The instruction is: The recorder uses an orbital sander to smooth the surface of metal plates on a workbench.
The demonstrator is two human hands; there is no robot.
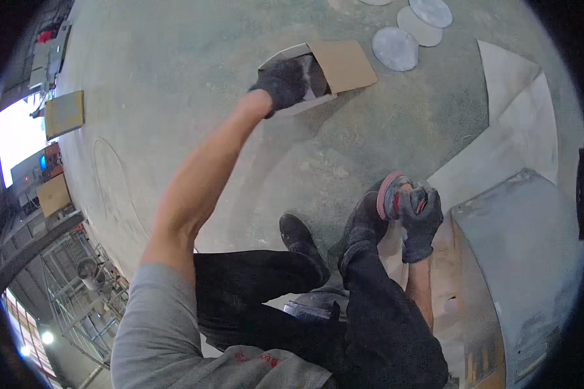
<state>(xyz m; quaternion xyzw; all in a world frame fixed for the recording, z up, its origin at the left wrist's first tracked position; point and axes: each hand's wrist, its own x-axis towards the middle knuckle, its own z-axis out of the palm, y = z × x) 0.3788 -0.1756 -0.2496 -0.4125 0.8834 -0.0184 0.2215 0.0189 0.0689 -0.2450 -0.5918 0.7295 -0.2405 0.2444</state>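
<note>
Setting: a workshop with a bare grey concrete floor; scaffolding and racks curve along the left rim, and pale sheets lie at the right.
Posture: the person sits low over the floor, dark trousers and 2 black shoes in view.
Left hand: the gloved left hand is stretched far forward, its fingers inside the open mouth of a small cardboard box lying on the floor. The fingers are curled, but whether they have closed on anything inside I cannot tell.
Right hand: the gloved right hand is wrapped firmly around a small hand tool with a red round pad, held close in front of the right knee.
Nearby: 3 grey round discs lie on the floor just beyond the box; a large grey curved metal piece sits just right of the tool.
Progress, as I judge it: the tool is already in hand, and the reach into the box is at its far end; nothing has come out of the box yet.
Relation: box and tool are well apart, 1 per hand, the box ahead and left of the tool.
</note>
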